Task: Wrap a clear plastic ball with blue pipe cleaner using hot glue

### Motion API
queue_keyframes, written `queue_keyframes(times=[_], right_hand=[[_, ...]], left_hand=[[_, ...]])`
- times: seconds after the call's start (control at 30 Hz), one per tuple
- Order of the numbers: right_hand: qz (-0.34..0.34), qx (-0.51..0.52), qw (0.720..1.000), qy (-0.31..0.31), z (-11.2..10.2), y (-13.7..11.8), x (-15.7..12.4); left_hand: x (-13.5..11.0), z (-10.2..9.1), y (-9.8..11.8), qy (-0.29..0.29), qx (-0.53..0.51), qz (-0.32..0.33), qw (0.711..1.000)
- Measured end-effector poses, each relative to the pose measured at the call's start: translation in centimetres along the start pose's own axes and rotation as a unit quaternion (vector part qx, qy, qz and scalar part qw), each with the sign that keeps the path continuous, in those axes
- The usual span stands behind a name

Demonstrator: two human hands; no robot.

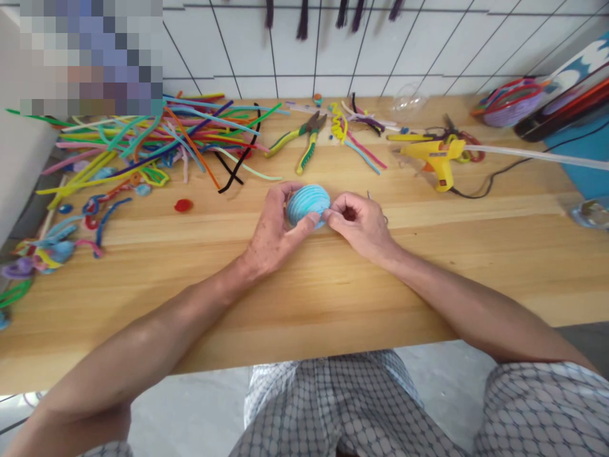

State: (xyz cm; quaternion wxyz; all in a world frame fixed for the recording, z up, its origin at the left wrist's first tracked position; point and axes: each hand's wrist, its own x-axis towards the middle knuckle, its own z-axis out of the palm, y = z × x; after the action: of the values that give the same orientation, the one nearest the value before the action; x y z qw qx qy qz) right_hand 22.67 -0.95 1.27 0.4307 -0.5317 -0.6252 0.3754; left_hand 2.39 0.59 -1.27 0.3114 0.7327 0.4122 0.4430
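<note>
A light-blue ball wound in fuzzy pipe cleaner (308, 202) is held up just over the wooden table. My left hand (278, 225) wraps around its left side, thumb pressed on the front. At the ball's lower right edge, my right hand (361, 222) pinches with thumb and forefinger. Whatever lies between those fingertips is too small to make out. Behind the ball rest pliers with yellow-green handles (308, 150), their jaws pointing to the back.
Many loose pipe cleaners (190, 130) pile up at the back left. A red cap-like piece (183, 205) lies left of my hands. On the right sits a yellow glue gun (440, 165) with its cord (495, 174). Small pipe-cleaner figures (52, 251) lie far left.
</note>
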Motion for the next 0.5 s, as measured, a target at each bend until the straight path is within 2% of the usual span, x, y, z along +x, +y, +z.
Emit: queue_keyframes(times=[0.23,0.33,0.5], right_hand=[[-0.014,0.002,1.0,-0.012,0.02,0.1,-0.08],[-0.019,0.022,0.999,-0.019,-0.12,0.09,-0.07],[-0.026,0.026,0.999,-0.009,-0.14,0.16,-0.11]], left_hand=[[0.85,-0.48,-0.21,-0.006,0.06,0.029,0.998],[0.9,-0.66,-0.24,0.001,0.083,0.022,0.996],[0.59,-0.25,-0.47,0.029,0.048,-0.004,0.998]])
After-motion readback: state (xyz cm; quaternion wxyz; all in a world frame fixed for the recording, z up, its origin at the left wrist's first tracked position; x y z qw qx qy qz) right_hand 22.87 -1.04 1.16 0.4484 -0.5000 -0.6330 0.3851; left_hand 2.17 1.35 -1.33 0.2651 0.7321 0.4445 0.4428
